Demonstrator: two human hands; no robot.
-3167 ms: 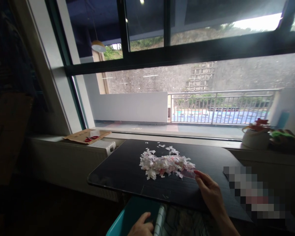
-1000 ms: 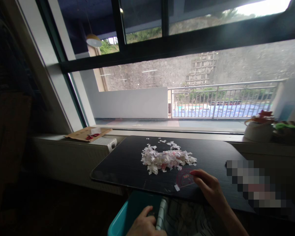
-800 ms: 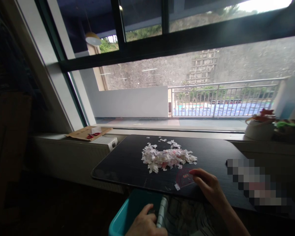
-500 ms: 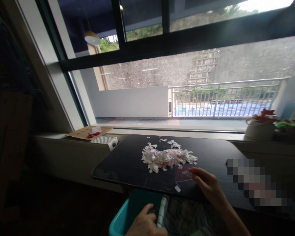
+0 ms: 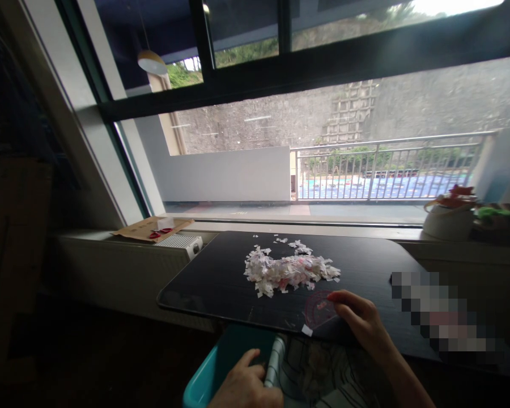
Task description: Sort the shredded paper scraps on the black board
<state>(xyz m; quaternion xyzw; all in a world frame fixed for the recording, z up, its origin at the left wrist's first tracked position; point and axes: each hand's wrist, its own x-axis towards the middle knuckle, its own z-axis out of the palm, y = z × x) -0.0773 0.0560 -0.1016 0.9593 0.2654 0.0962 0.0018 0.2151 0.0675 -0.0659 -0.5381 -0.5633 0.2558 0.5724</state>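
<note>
My right hand [image 5: 359, 314] is closed in a pinch on the edge of a see-through pinkish protractor [image 5: 312, 311], held low over the front of the black table [image 5: 204, 283]. A single white paper scrap [image 5: 306, 330] lies at the table's front edge, close to the protractor. Behind it spreads a heap of small cut paper scraps [image 5: 287, 271], mostly white with some pink. Down below the table edge, my left hand [image 5: 249, 382] is curled over the near right rim of a teal bin [image 5: 202, 377], beside striped cloth. Part of that grip is hidden.
Past the table runs a window sill with a white pot [image 5: 446, 221] on the right. Red-handled scissors [image 5: 160, 232] lie on brown cardboard [image 5: 136, 228] at the left, above a white radiator [image 5: 182, 243]. A blurred-out item [image 5: 442, 317] is on the table's right.
The protractor has tilted and swung slightly toward the table's front edge in my right hand. My left hand and the bin have shifted a little left in view.
</note>
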